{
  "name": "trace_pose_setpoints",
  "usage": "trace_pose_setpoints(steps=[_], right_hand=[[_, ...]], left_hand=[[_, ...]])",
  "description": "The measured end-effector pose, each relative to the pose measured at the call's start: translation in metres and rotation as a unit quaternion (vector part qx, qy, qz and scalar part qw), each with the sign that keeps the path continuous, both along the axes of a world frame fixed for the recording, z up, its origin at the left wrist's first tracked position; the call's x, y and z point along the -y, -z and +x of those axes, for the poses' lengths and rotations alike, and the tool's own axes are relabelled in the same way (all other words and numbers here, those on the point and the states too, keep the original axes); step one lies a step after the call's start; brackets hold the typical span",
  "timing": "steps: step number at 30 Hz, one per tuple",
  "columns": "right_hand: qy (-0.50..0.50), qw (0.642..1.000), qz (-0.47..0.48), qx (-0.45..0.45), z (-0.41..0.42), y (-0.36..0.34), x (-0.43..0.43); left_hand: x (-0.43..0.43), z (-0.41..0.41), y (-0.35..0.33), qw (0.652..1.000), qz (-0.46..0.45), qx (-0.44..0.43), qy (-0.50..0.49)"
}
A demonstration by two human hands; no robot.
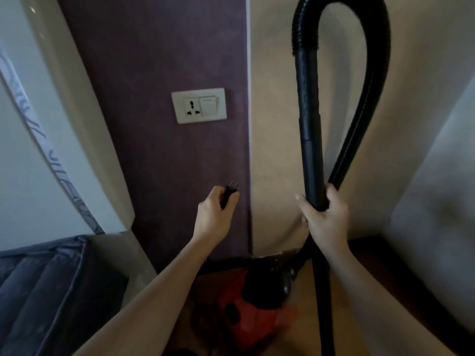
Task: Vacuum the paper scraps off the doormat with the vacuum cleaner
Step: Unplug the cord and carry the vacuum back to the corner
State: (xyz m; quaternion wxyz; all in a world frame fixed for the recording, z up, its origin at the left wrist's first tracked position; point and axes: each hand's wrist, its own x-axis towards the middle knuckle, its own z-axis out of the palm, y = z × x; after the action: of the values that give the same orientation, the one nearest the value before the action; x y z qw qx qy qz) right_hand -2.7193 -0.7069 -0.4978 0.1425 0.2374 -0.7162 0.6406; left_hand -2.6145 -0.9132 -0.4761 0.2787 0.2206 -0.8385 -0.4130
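Observation:
My left hand (214,214) grips a black two-pin plug (230,192), pins pointing up, below a white wall socket (199,105) on the purple wall. My right hand (325,214) grips the black vacuum wand (309,140), held upright. Its ribbed black hose (372,80) loops over the top and comes down behind my right hand. The red and black vacuum body (254,309) sits on the wooden floor between my forearms. No doormat or paper scraps are in view.
A white curved appliance or cabinet (59,140) fills the left side. A grey-blue cushion or mattress (38,291) lies at the lower left. A beige wall panel (275,124) stands right of the purple wall, and a pale surface (437,201) rises at the right.

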Motion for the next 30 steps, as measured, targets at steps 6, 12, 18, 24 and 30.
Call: trace_pose_setpoints(steps=[6, 12, 18, 24, 30], right_hand=[[0.021, 1.000, -0.013, -0.009, -0.002, 0.008, -0.028], [0.032, 0.999, -0.010, -0.013, 0.000, 0.007, -0.041], [0.065, 0.997, 0.036, -0.025, 0.000, 0.025, -0.039], [0.062, 0.998, 0.021, -0.024, -0.003, 0.038, -0.042], [-0.007, 1.000, -0.014, -0.001, -0.005, 0.037, -0.045]], left_hand=[[-0.033, -0.019, 0.086, 0.987, 0.091, 0.115, 0.065], [-0.044, -0.030, 0.158, 0.969, 0.106, 0.183, 0.126], [-0.055, -0.042, 0.197, 0.963, 0.081, 0.188, 0.176], [-0.061, -0.042, 0.220, 0.949, 0.128, 0.200, 0.206], [-0.060, -0.045, 0.230, 0.954, 0.069, 0.232, 0.178]])
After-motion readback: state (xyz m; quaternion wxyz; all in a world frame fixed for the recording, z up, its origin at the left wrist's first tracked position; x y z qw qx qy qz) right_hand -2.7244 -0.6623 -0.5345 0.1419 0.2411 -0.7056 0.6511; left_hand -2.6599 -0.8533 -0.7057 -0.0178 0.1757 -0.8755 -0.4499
